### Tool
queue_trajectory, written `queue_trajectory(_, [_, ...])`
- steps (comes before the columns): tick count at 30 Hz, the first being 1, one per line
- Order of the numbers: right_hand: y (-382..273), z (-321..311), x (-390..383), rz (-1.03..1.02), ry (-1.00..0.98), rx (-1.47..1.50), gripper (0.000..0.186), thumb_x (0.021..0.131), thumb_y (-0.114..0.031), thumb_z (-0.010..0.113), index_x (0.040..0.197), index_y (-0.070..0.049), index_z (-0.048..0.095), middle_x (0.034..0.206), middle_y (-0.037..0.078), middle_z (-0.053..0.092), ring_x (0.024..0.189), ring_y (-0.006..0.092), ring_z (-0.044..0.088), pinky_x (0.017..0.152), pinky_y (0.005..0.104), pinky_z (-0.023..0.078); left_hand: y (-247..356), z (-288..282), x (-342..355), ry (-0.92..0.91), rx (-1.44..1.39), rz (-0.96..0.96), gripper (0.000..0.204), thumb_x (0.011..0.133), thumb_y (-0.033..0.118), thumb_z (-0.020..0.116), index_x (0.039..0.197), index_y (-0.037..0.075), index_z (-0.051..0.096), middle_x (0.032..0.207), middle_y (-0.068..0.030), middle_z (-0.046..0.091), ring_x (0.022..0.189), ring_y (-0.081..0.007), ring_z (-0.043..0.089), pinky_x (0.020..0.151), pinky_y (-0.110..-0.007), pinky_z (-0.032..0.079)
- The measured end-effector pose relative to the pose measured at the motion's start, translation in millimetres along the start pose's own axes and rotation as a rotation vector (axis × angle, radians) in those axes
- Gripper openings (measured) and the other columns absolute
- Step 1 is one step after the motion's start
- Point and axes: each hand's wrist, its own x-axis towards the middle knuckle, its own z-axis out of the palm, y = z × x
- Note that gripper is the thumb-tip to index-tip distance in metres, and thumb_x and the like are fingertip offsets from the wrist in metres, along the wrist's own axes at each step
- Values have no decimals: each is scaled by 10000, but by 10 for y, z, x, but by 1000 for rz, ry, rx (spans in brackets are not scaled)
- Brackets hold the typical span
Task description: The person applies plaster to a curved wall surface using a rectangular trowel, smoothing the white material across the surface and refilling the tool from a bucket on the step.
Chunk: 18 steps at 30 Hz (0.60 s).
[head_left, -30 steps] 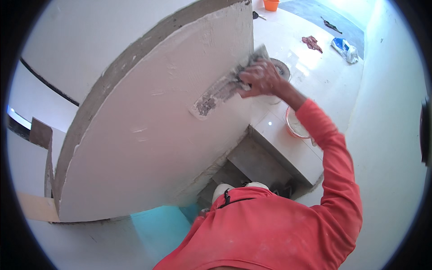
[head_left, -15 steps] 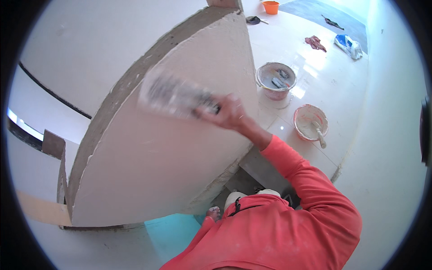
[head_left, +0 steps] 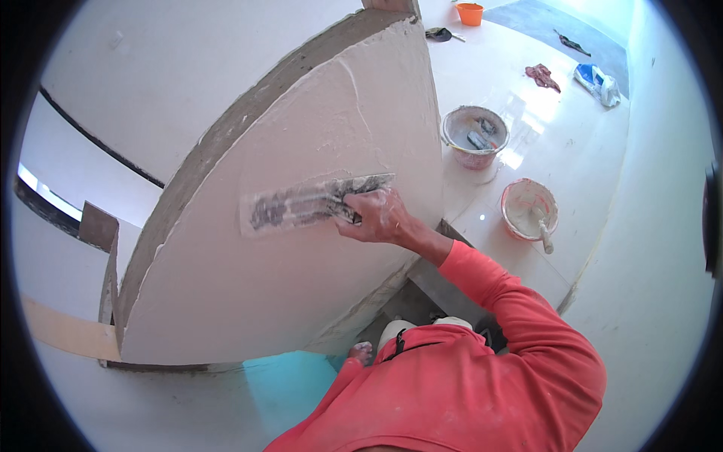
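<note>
My right hand [head_left: 380,215] is closed round the handle of a long rectangular plastering trowel [head_left: 297,205]. The trowel's blade, smeared with pale plaster, lies against or very near a large curved panel [head_left: 248,286] with a pale plastered face; contact is hard to tell. A thin raised ridge of wet plaster runs down the panel above the blade. Low beside my body, near the panel's bottom edge, my left hand [head_left: 361,352] shows only small, with whitish smears on the fingers. Whether it holds anything cannot be made out.
Right of the panel stand a bucket [head_left: 474,154] with tools inside and a smaller bucket [head_left: 520,218] with a handled tool leaning in it. Farther off lie a reddish cloth [head_left: 543,77], a blue-and-white bag [head_left: 597,84] and an orange pail [head_left: 470,13]. A wall [head_left: 648,226] rises at the right.
My right hand has brought the trowel lower on the panel and turned it, its right end now tilted up. The plaster ridge above it now shows. My left hand stays low.
</note>
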Motion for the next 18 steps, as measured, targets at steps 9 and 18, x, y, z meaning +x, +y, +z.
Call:
queue_trajectory(9, [154, -210, 372, 498, 637, 141, 345, 765, -346, 644, 642, -55, 506, 488, 94, 476, 443, 256, 512, 472, 388, 413, -595, -302, -78, -145, 46, 93, 69, 845, 218, 579, 849, 149, 574, 733, 36, 546, 592, -107, 516, 497, -279, 404])
queue_trajectory(18, [953, 351, -399, 1272, 841, 1270, 342, 832, -400, 552, 672, -140, 397, 491, -56, 325, 372, 74, 314, 349, 253, 275, -831, -224, -314, -110, 212, 186, 98, 866, 249, 550, 835, 158, 570, 730, 36, 535, 608, -116, 520, 506, -294, 423])
